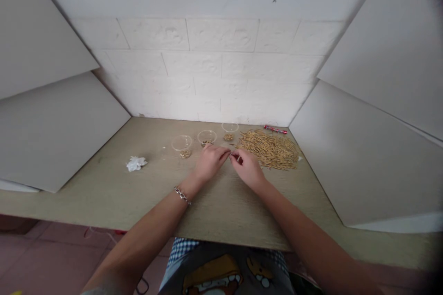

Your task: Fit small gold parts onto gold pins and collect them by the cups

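My left hand (212, 161) and my right hand (248, 169) meet just above the middle of the table, fingertips pinched close together. Whatever sits between them is too small to make out. Right beside my right hand spreads a large pile of thin gold-coloured pins (268, 148). Behind my left hand is a clear plastic cup (206, 132) with small dark and gold pieces, partly hidden by the fingers. Another clear cup (182, 137) has a heap of small gold pieces (185, 154) at its near side. Small gold pieces (228, 137) also lie by a third clear cup (230, 124).
A crumpled white wad (136, 163) lies on the table (221, 221) at the left. Behind the pile is a red tube-like stick (275, 129). A white brick-patterned wall (221, 62) closes the back, and grey panels (69, 133) stand at both sides.
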`<act>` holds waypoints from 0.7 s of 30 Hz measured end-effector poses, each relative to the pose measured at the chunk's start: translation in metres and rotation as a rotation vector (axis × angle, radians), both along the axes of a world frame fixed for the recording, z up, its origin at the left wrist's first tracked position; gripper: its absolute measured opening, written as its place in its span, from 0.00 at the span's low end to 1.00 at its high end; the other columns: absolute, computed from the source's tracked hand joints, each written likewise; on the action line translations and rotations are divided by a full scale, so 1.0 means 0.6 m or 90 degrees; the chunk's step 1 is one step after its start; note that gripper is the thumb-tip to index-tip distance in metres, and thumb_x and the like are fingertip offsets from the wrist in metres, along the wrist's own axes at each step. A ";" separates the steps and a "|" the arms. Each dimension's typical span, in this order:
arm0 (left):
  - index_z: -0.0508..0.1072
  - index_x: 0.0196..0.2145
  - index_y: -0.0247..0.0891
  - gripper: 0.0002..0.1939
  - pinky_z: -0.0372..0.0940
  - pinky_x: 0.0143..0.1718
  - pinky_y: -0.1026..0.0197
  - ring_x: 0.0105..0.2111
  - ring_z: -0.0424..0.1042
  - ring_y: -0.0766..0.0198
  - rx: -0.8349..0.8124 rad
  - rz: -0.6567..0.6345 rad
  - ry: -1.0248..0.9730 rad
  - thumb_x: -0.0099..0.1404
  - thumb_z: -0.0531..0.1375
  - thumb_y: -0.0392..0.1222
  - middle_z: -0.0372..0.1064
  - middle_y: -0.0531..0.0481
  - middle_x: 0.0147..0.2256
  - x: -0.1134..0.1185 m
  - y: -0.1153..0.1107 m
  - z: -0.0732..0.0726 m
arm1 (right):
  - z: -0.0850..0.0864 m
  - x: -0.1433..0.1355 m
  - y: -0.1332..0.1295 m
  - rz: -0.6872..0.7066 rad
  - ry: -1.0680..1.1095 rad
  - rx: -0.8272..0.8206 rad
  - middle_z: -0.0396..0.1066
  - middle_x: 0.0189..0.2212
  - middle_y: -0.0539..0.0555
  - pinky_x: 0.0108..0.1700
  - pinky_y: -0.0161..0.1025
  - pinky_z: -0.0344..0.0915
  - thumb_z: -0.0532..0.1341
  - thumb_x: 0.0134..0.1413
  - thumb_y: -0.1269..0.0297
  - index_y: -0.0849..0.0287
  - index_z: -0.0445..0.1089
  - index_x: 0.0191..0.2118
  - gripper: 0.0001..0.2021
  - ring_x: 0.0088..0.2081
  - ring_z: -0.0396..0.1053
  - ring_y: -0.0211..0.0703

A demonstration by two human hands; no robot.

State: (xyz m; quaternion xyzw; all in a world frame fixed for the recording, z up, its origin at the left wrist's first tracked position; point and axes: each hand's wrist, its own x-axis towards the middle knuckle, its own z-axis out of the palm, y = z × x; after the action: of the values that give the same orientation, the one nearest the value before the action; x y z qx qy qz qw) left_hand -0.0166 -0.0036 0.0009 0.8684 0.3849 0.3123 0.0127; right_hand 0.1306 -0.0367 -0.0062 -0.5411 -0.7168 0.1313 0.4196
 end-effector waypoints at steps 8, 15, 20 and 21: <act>0.72 0.33 0.38 0.12 0.56 0.37 0.61 0.28 0.68 0.66 -0.008 0.005 -0.003 0.64 0.50 0.43 0.72 0.51 0.27 0.001 0.000 -0.003 | -0.002 0.000 0.000 -0.001 -0.010 0.011 0.68 0.25 0.51 0.29 0.34 0.57 0.54 0.50 0.66 0.59 0.67 0.29 0.06 0.23 0.60 0.36; 0.73 0.33 0.38 0.12 0.56 0.36 0.61 0.28 0.68 0.67 -0.006 0.007 -0.009 0.64 0.50 0.43 0.72 0.51 0.27 0.002 0.000 -0.005 | -0.003 0.004 0.003 -0.007 -0.018 0.026 0.68 0.25 0.52 0.30 0.35 0.57 0.54 0.50 0.66 0.60 0.66 0.28 0.06 0.24 0.61 0.36; 0.73 0.33 0.38 0.12 0.57 0.36 0.61 0.28 0.68 0.66 -0.004 0.014 -0.022 0.64 0.51 0.43 0.73 0.51 0.27 0.003 0.000 -0.005 | -0.001 0.012 0.006 -0.025 -0.017 0.040 0.67 0.24 0.52 0.30 0.35 0.57 0.54 0.50 0.67 0.60 0.66 0.28 0.06 0.24 0.61 0.36; 0.73 0.33 0.38 0.12 0.57 0.36 0.61 0.28 0.68 0.66 -0.006 0.016 -0.024 0.64 0.51 0.43 0.73 0.51 0.27 0.003 0.000 -0.004 | -0.001 0.012 0.006 -0.021 -0.018 0.038 0.67 0.24 0.52 0.30 0.35 0.58 0.54 0.50 0.67 0.60 0.66 0.28 0.06 0.24 0.61 0.36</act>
State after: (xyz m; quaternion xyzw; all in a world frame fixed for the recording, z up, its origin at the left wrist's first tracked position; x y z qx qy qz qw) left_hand -0.0147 -0.0037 -0.0013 0.8573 0.3973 0.3268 0.0201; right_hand 0.1376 -0.0329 -0.0068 -0.5421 -0.7171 0.0953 0.4275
